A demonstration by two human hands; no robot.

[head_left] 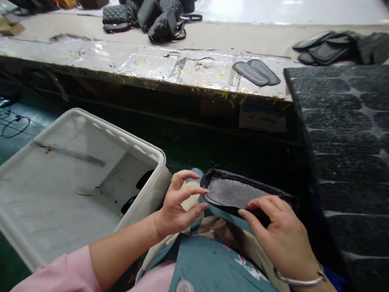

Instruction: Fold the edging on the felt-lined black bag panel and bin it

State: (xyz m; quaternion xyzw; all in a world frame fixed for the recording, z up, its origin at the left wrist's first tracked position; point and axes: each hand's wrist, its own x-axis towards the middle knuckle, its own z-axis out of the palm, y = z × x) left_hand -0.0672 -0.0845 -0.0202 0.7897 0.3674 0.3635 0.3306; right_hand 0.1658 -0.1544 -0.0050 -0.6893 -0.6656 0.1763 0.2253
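Over my lap lies a long black piece [230, 189] with a puffy rim and a grey inner face, perhaps part of a bag; I cannot tell its kind. My right hand [278, 229] pinches its near edge between thumb and fingers, toward the right end. At its left end is my left hand [181, 204], fingers spread and curved, the fingertips at or just beside the rim. Whether they touch it I cannot tell. A teal apron [219, 271] lies under both hands.
To the left stands a white plastic bin [49, 204] with a few black pieces inside. Dark oval pieces [256, 72] lie at the table's [153, 67] edge, and more dark pieces [332, 50] are piled farther right. Black bags [165, 26] sit behind. A dark patterned surface [354, 150] is on the right.
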